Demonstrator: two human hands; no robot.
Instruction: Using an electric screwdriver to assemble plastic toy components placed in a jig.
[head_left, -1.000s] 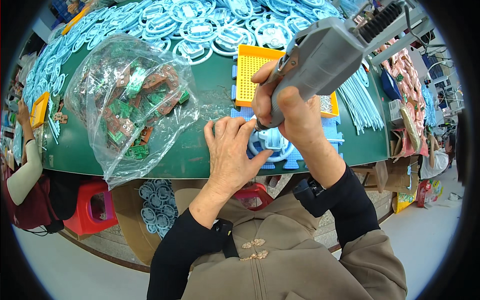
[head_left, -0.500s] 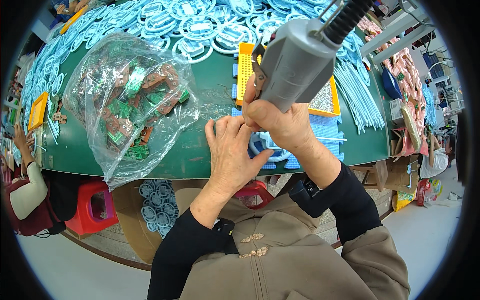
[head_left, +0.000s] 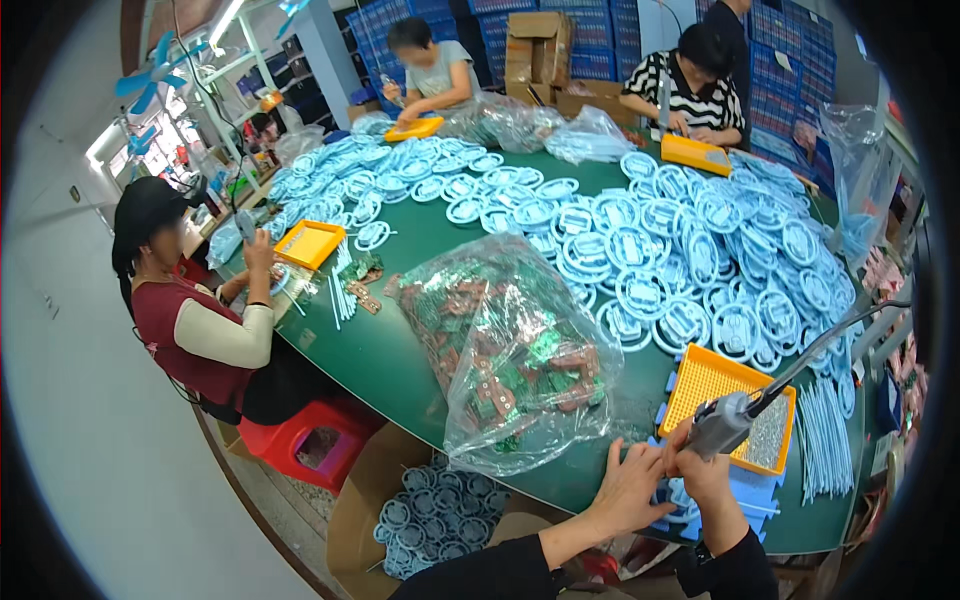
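My right hand (head_left: 706,478) is wrapped round a grey power screwdriver (head_left: 722,425), whose cable runs up to the right. The tool's tip is hidden behind my fingers. Just left of it, my left hand (head_left: 632,492) bends over a light-blue round plastic part (head_left: 682,497), thumb and fingers against its side. Only a piece of this part shows between my hands. It lies on a blue mat (head_left: 750,492) at the table's near edge. Right behind the hands stands a yellow tray (head_left: 690,385) with a perforated section and a section of small metal screws.
A clear bag of circuit boards (head_left: 525,365) lies left of my hands. Behind it spreads a heap of light-blue round parts (head_left: 640,250); light-blue sticks (head_left: 823,440) lie at right. Below the edge, a cardboard box (head_left: 345,530) holds round parts. Several people sit around the green table (head_left: 400,375).
My view has swung up and to the left, so the hands now appear at the lower right and the far side of the table shows. Both hands keep their hold.
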